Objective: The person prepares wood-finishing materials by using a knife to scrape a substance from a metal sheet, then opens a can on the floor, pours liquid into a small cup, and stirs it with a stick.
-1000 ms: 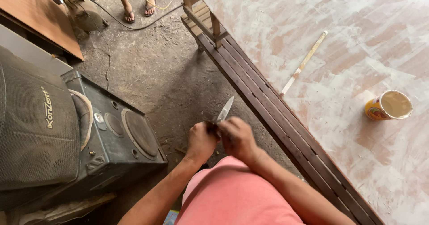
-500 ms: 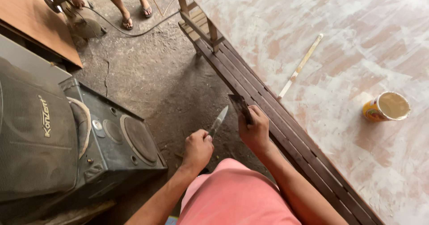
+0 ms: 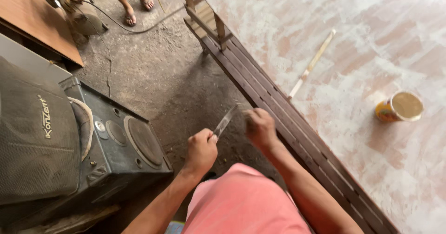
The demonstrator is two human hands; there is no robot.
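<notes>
My left hand [image 3: 200, 150] grips the handle of a flat metal scraper [image 3: 226, 120], whose blade points up and to the right. My right hand [image 3: 260, 127] has its fingers curled and sits at the blade's tip, over the edge of a dark slatted wooden frame [image 3: 297, 131]. I see nothing held in the right hand. My pink-clad lap [image 3: 241, 201] is below both hands.
A black speaker box [image 3: 130, 145] and a larger grey speaker [image 3: 32, 136] stand at the left. To the right, a white-smeared board [image 3: 371, 39] carries a tin can [image 3: 399, 107] and a thin wooden stick [image 3: 312, 63]. Another person's sandalled feet [image 3: 134, 6] stand at the top beside a cable [image 3: 139, 28].
My hands were together on the scraper, then the right hand went up to the slatted frame. Now it is back at the blade's tip, and the left hand has lifted slightly.
</notes>
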